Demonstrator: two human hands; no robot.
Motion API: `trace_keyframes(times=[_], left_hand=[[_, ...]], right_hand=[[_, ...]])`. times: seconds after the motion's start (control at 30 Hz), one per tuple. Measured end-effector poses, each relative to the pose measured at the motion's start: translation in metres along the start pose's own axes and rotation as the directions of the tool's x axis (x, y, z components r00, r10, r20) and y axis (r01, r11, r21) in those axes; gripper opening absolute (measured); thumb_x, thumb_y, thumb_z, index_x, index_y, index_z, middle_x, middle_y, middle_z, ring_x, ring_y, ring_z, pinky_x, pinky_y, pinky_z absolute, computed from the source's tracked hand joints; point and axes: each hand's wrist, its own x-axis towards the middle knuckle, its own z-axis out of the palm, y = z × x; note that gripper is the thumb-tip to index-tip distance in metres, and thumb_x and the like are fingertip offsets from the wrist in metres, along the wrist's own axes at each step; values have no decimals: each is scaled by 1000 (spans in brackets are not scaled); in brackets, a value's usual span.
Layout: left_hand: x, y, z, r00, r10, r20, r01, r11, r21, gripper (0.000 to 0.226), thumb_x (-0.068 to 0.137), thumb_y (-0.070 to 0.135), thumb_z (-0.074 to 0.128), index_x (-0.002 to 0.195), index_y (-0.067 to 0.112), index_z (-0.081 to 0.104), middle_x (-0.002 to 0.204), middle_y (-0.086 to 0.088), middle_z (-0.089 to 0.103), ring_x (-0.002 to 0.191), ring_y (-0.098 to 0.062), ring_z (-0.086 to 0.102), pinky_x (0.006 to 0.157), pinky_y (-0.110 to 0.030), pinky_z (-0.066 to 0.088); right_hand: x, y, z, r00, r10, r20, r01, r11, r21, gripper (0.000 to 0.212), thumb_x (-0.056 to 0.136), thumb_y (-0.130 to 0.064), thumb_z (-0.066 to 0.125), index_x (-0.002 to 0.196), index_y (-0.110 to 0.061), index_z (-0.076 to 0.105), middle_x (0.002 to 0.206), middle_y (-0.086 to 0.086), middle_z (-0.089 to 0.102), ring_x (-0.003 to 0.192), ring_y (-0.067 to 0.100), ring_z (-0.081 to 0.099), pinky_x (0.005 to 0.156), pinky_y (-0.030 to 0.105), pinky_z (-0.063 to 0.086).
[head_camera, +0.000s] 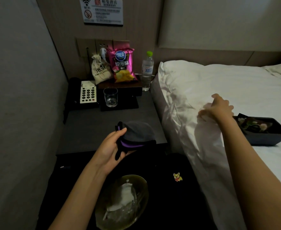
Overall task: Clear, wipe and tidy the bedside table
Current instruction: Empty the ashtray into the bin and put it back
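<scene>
The dark bedside table point(90, 120) stands between the wall and the bed. My left hand point(111, 146) grips a folded grey and purple cloth point(136, 135) over the table's front edge. My right hand point(217, 108) reaches over the bed and rests on the white sheet, fingers curled; whether it holds anything I cannot tell. At the back of the table are a black telephone point(86, 93), an empty glass point(110, 97) on a black coaster, a pink crisp bag point(122, 65), a small cloth pouch point(100, 70) and a water bottle point(147, 70).
A black tray point(269, 136) with small items lies on the bed beyond my right hand. Below me a bin lined with a clear bag point(124, 201) holds white paper. A white pillow point(194, 77) lies beside the table. The wall is close on the left.
</scene>
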Motion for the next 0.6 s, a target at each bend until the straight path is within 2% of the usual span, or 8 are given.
trace_keyframes(times=[0.1,0.17,0.27,0.33,0.4,0.47,0.5,0.6], left_hand=[[-8,0,-2,1000,3,5,-3,1000,-25,46,81,19,61,124,3,57,120,-20,67,107,-31,68,75,-41,60],[-13,-2,-2,999,11,34,-9,999,-44,42,82,21,61,120,4,60,120,-18,68,108,-30,67,80,-43,60],[-23,-6,-2,996,27,86,-23,999,-47,42,86,29,58,120,5,63,123,-16,67,113,-27,65,94,-42,54],[-31,-10,-4,995,42,93,-40,999,-25,43,90,35,54,123,8,63,124,-14,67,114,-26,65,101,-43,49],[-45,-11,-7,996,71,62,-71,997,-8,40,92,41,52,118,16,69,119,-10,70,105,-22,69,92,-43,54],[-62,-13,-14,993,118,13,-118,993,4,38,89,46,54,110,22,74,114,-6,72,98,-18,72,73,-38,60],[-70,-14,-19,989,147,0,-147,989,18,38,87,48,55,110,24,74,113,-4,73,98,-16,72,69,-35,59],[-90,-20,-28,969,245,-36,-240,966,96,43,82,43,62,117,19,70,111,-6,73,97,-15,71,69,-31,58]], right_hand=[[-32,-14,-9,974,-191,-125,197,980,36,86,77,-27,79,148,-21,31,138,25,43,129,46,37,107,53,35],[-68,-34,-14,907,-390,-158,409,906,111,89,73,-26,82,148,-19,34,130,23,53,120,41,48,101,45,42],[-144,-65,-4,767,-634,-95,629,714,307,92,66,-21,84,147,-23,40,118,11,61,105,24,57,87,27,44],[-191,-79,12,681,-732,9,675,632,380,98,65,-25,83,149,-32,34,117,7,59,106,21,55,91,29,46],[-225,-87,29,598,-798,78,720,577,385,101,66,-31,79,151,-38,25,120,3,56,111,23,51,97,39,45],[-244,-91,42,559,-823,105,751,556,357,103,69,-34,76,152,-40,18,122,-1,52,112,23,46,97,43,44],[-250,-92,47,543,-832,111,769,547,330,103,70,-34,76,153,-40,15,122,-2,50,113,22,44,97,43,43],[-266,-93,62,479,-871,110,839,491,236,100,75,-37,73,154,-38,12,124,-3,50,113,21,43,98,41,41]])
